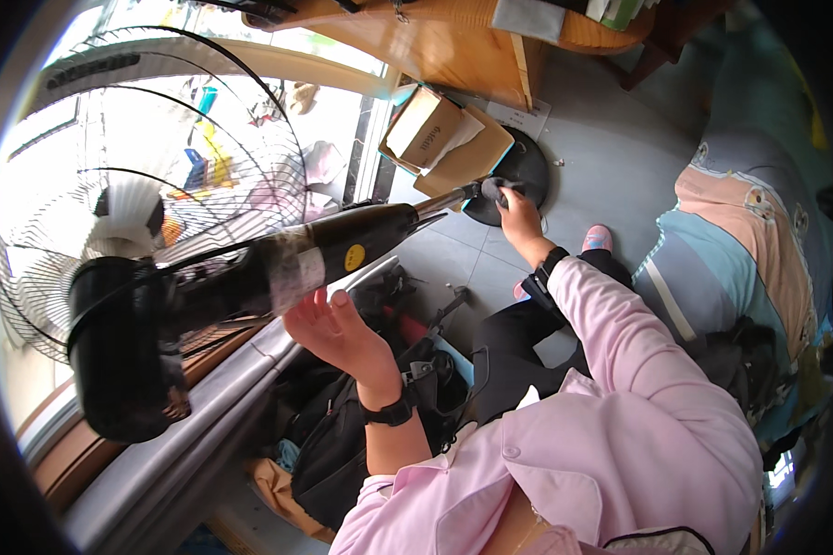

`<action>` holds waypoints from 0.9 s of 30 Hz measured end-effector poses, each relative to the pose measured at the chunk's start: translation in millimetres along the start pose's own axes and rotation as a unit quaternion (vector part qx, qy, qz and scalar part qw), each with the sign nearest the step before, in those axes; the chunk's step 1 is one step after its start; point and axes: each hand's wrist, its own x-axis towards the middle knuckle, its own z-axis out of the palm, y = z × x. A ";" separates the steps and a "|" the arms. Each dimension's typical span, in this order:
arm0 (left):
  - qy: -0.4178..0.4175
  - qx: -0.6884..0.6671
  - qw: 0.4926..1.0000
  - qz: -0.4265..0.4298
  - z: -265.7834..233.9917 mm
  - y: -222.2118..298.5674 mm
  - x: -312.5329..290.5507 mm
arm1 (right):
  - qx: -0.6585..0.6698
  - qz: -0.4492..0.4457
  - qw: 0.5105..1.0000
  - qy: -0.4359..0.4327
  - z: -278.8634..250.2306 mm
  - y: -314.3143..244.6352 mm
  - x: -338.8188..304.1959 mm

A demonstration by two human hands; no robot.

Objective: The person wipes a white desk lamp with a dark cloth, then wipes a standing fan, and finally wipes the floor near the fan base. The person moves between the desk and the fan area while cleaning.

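A black standing fan (343, 236) slants across the view, its wire cage and rear motor housing (111, 351) at the left and its round base (527, 171) on the floor beyond. Clear tape wraps the thick part of its body, beside a yellow round sticker. My right hand (518, 222) is closed around a dark grey, rounded lump (502, 192) at the pole's lower part; whether it is a cloth or the pole's collar I cannot tell. Just under the taped part, my left hand (338, 338) is open, palm up with fingers apart, touching or nearly touching the body.
An opened cardboard box (444, 139) stands beside the fan's base, under a wooden desk (463, 46). A bed with a patterned cover (731, 240) lies on the right. Below my left arm are a black backpack (361, 444) and a grey curtain (185, 435) along the bright window.
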 end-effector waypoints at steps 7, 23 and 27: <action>-0.109 0.098 0.989 0.008 31.7 -90.5 -45.7 | 0.131 -0.307 0.943 -0.001 24.7 -36.7 -1.6; -0.070 -0.057 0.980 0.178 87.5 -182.4 -78.9 | 0.181 -0.543 0.816 0.085 49.5 -14.5 21.6; -0.036 -0.074 0.985 0.152 72.1 -192.3 -103.5 | 0.058 -0.599 0.791 0.113 48.6 14.1 33.6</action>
